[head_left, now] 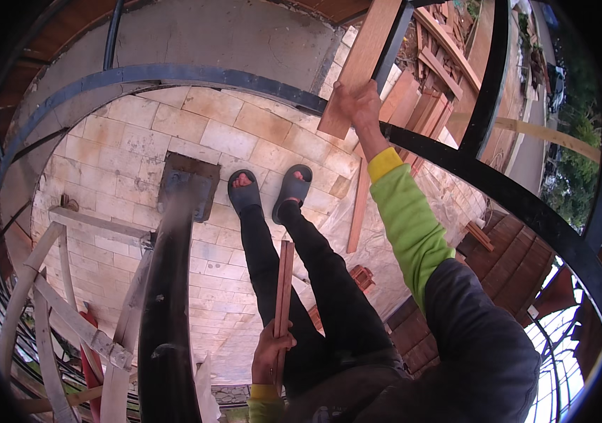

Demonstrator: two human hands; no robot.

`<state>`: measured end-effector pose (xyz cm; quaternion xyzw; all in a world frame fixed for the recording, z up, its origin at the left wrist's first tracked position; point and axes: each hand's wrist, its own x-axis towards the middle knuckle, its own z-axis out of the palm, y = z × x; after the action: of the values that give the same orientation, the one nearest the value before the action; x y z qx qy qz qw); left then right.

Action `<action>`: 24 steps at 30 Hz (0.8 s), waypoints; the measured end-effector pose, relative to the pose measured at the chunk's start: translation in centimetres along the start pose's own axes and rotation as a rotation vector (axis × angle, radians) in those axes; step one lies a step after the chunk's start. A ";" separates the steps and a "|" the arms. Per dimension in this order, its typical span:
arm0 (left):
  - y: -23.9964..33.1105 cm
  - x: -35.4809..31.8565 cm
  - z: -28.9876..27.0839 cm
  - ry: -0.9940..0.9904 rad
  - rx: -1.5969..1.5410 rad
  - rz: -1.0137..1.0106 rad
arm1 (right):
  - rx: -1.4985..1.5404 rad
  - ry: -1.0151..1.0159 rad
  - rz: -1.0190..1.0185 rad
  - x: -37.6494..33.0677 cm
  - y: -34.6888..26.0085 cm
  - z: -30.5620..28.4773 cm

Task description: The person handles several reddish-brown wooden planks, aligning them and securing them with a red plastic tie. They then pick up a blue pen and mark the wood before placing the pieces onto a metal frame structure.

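My right hand [359,107], at the end of a raised arm in a lime-green sleeve with a yellow cuff, closes round the near end of a flat reddish-brown wooden plank [370,53]. That plank runs up past the top edge of the view, beside a black metal bar. Low in the middle, my left hand [271,350] is wrapped round narrow wooden strips [284,289] held roughly upright in front of my legs. Two strips seem to lie side by side there; their lower ends are partly behind the fingers.
A curved black metal beam [498,173] crosses below my right hand. A dark post [167,310] rises at left from a base plate [192,185] on the tiled floor [234,137]. Wooden boards [414,106] lie piled at upper right. A rough wooden frame [75,317] stands lower left.
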<state>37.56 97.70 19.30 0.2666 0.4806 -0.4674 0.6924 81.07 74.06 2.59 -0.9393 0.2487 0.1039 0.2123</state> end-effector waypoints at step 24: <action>0.9 0.6 -0.3 -0.026 0.022 0.027 | -0.128 -0.053 -0.045 0.7 -1.4 -1.2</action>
<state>38.33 98.06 18.58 0.2744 0.4628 -0.4668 0.7019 82.51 74.35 3.92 -0.9532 0.2147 0.1397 0.1604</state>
